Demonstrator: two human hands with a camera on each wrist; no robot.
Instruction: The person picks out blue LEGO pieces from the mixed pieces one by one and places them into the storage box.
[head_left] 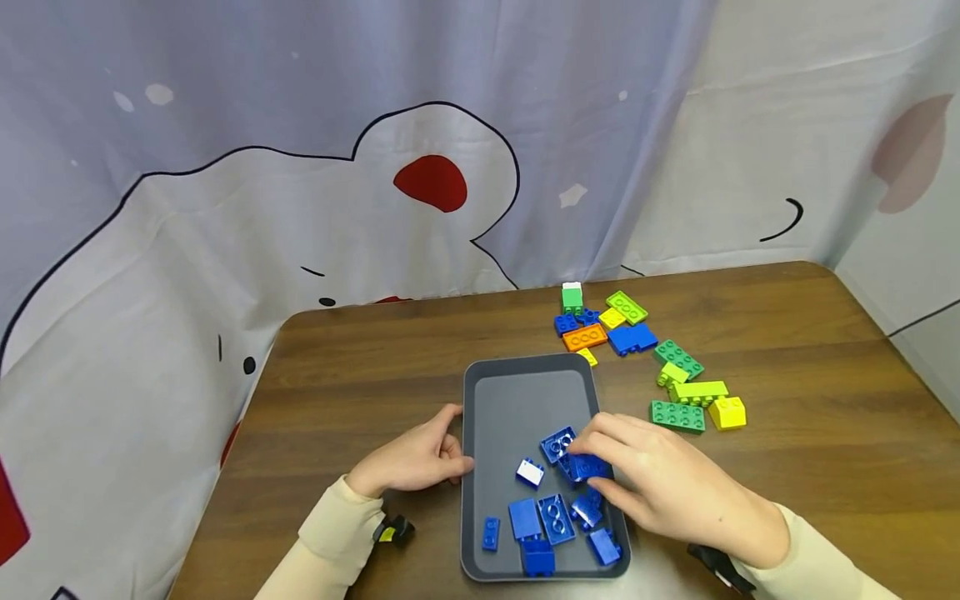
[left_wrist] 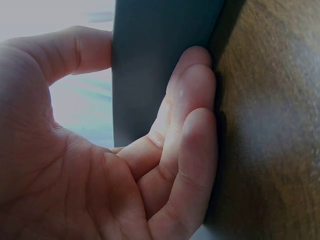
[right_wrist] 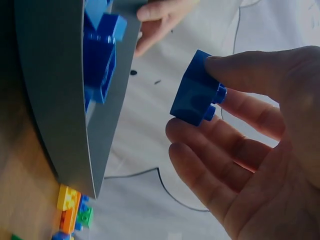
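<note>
A dark grey tray [head_left: 517,400] lies on the table with several blue toy building bricks in its near half. My right hand [head_left: 652,479] is over the tray's right side and pinches a blue brick [right_wrist: 194,92] between thumb and fingers, its studs toward the palm. In the right wrist view this brick is held clear of the tray wall. At the tray's left edge, my left hand [head_left: 412,454] grips the side. Its thumb [left_wrist: 90,52] presses at the rim, and the other fingers curl against the outer wall near the tabletop. A brick with a white face [head_left: 530,472] lies mid-tray.
Beyond the tray's far right corner lie several loose bricks, among them an orange brick [head_left: 585,337], a blue brick [head_left: 632,338] and a green brick [head_left: 572,298]. Closer on the right are a dark green brick [head_left: 677,416] and a yellow brick [head_left: 727,412]. A printed curtain [head_left: 300,217] hangs behind the table.
</note>
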